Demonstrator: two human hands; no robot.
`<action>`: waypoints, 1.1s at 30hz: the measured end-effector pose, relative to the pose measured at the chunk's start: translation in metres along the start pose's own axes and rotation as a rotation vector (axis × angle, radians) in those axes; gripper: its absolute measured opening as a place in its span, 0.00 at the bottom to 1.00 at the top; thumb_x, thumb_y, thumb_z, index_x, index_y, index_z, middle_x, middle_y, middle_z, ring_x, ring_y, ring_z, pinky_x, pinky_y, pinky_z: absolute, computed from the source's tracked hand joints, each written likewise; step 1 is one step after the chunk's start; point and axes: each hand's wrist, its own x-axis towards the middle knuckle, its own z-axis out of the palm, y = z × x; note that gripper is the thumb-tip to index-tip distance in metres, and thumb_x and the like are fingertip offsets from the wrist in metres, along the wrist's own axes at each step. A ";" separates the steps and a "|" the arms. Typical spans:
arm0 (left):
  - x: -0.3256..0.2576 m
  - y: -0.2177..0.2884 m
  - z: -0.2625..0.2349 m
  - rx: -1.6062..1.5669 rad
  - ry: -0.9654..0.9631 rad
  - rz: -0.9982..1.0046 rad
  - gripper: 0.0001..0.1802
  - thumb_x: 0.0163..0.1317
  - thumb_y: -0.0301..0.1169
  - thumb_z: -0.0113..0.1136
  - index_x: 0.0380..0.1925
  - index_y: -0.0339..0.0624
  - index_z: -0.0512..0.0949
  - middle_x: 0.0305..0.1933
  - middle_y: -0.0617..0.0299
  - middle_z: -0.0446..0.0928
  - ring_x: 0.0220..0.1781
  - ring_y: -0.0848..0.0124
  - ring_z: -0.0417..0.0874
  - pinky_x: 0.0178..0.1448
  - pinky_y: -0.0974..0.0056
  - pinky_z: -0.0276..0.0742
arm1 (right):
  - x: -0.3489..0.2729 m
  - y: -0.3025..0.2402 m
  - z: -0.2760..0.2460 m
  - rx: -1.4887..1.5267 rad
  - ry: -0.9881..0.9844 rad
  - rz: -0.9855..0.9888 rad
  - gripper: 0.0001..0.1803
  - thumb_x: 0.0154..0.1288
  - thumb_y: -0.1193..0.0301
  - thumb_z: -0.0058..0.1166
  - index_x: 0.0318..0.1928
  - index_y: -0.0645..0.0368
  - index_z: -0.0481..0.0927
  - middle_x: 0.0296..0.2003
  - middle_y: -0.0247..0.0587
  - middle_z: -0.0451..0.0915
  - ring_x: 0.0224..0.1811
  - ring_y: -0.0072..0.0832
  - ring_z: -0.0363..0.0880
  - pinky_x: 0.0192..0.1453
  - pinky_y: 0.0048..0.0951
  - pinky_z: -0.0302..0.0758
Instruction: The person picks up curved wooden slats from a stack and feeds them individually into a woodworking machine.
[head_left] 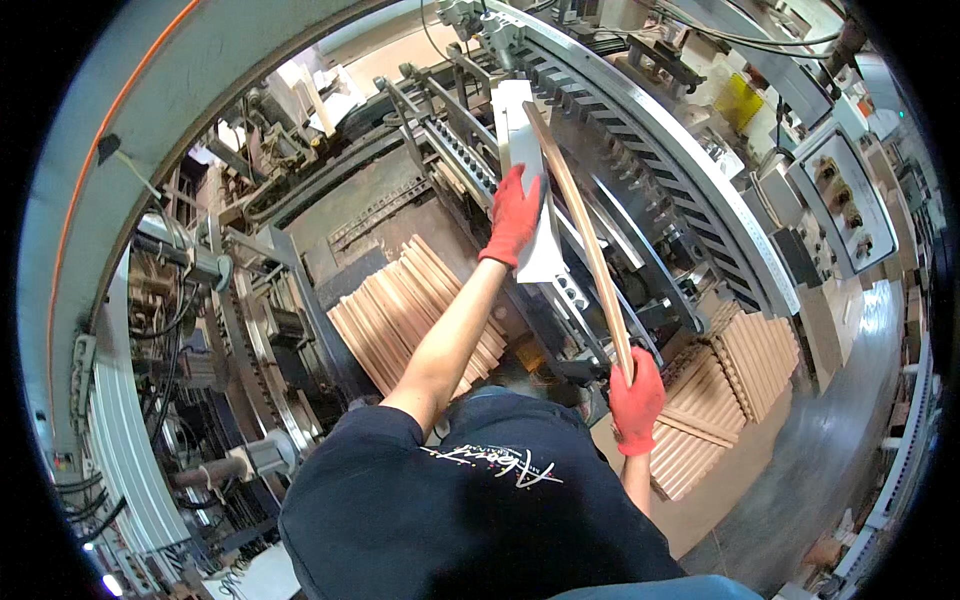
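Observation:
Both my hands wear red gloves. My left hand (514,216) is raised and pressed against the white face of a stack of flat cardboard sheets (530,150) standing on edge in a machine feeder. My right hand (636,400), lower and closer to me, grips the near brown edge of that same stack (585,240), which runs diagonally from the feeder down to my hand. My dark shirt fills the lower middle of the picture.
Piles of brown folded cardboard blanks lie below on the left (400,300) and on the right (730,380). A large grey machine with rails and rollers (640,150) curves across the back. A control panel with knobs (845,205) stands at the right. Cables and frames crowd the left.

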 end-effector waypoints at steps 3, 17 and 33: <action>-0.019 0.006 0.003 0.349 -0.088 -0.125 0.49 0.50 0.57 0.68 0.67 0.45 0.63 0.65 0.38 0.67 0.68 0.42 0.66 0.68 0.43 0.64 | 0.024 -0.010 0.025 -0.291 0.146 -0.044 0.17 0.59 0.71 0.61 0.48 0.56 0.76 0.38 0.45 0.80 0.42 0.46 0.79 0.42 0.45 0.76; -0.024 -0.007 -0.011 -0.041 -0.072 -0.105 0.43 0.48 0.34 0.73 0.65 0.37 0.67 0.64 0.48 0.73 0.64 0.58 0.75 0.67 0.60 0.70 | 0.105 0.007 0.108 -0.110 0.126 -0.017 0.23 0.60 0.66 0.59 0.56 0.55 0.72 0.45 0.44 0.80 0.47 0.46 0.80 0.47 0.46 0.77; -0.007 -0.020 0.002 -0.095 -0.022 -0.151 0.42 0.53 0.33 0.71 0.67 0.36 0.64 0.68 0.50 0.70 0.68 0.59 0.72 0.70 0.60 0.67 | 0.161 0.001 0.184 0.072 -0.043 -0.048 0.15 0.69 0.59 0.48 0.43 0.55 0.80 0.34 0.53 0.79 0.38 0.52 0.79 0.42 0.51 0.76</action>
